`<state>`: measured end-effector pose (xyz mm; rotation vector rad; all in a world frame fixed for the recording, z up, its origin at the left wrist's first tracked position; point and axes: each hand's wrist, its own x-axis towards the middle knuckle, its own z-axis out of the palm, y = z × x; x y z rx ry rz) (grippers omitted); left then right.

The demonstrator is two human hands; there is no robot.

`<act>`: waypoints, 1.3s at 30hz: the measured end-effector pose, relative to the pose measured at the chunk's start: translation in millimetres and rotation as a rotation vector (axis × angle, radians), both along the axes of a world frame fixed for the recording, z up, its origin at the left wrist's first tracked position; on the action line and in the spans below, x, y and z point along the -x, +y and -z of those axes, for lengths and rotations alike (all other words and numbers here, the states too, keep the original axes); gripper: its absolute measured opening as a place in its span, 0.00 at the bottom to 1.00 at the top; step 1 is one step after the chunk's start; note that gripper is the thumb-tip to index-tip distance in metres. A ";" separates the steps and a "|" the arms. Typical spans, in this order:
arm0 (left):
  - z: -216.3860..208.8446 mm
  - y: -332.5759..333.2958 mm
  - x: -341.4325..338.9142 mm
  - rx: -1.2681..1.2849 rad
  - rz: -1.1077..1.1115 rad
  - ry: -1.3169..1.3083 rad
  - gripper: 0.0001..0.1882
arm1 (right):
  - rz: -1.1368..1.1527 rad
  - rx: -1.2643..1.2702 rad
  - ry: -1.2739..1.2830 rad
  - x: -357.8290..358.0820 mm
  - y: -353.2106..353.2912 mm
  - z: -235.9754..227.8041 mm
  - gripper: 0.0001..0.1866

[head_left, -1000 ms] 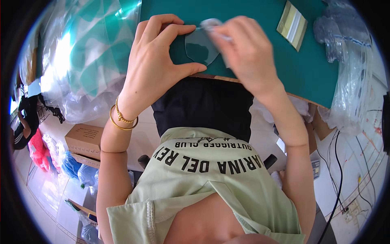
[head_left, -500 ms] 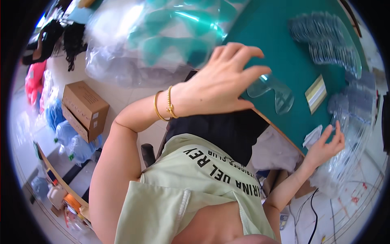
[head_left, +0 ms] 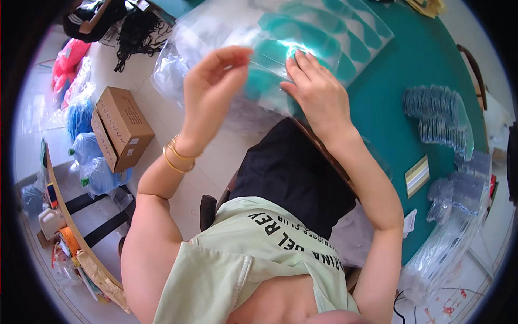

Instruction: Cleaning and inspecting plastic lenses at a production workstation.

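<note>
A large clear plastic sheet (head_left: 356,27) with several goggle-shaped cut-outs, through which green shows, spreads over the far left part of the green table. On its near part rests my right hand (head_left: 321,97), fingers stretched forward and touching the plastic. To the left of it my left hand (head_left: 213,92) is raised beside the sheet, its fingers bent and the thumb apart, with nothing visible between them. Behind my right forearm lies a clear goggle-shaped piece (head_left: 380,156), mostly hidden.
Stacked clear lens-shaped pieces (head_left: 440,116) stand in rows at the table's right. Closer lie a pale yellow rectangular block (head_left: 417,176), a white paper (head_left: 410,222) and clear plastic bags (head_left: 442,259). A cardboard box (head_left: 124,127) stands on the floor at left; another person (head_left: 94,21) sits far left.
My right hand has come from the plastic bags at the right onto the cut-out sheet. My left hand has drawn back to the left. The whole view has swung leftward.
</note>
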<state>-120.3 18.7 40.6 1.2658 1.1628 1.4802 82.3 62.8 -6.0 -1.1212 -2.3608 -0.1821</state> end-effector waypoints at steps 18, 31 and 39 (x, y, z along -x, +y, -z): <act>-7.6 78.3 -3.0 0.183 0.441 -0.001 0.16 | -0.097 0.182 0.197 -25.3 14.3 -91.4 0.19; 22.6 95.9 4.8 -0.064 0.048 0.725 0.17 | 0.345 0.232 0.695 -80.9 52.3 -111.2 0.11; -23.2 58.4 -37.5 0.057 0.341 0.085 0.11 | 0.353 -0.425 0.366 -91.3 -1.7 -125.7 0.06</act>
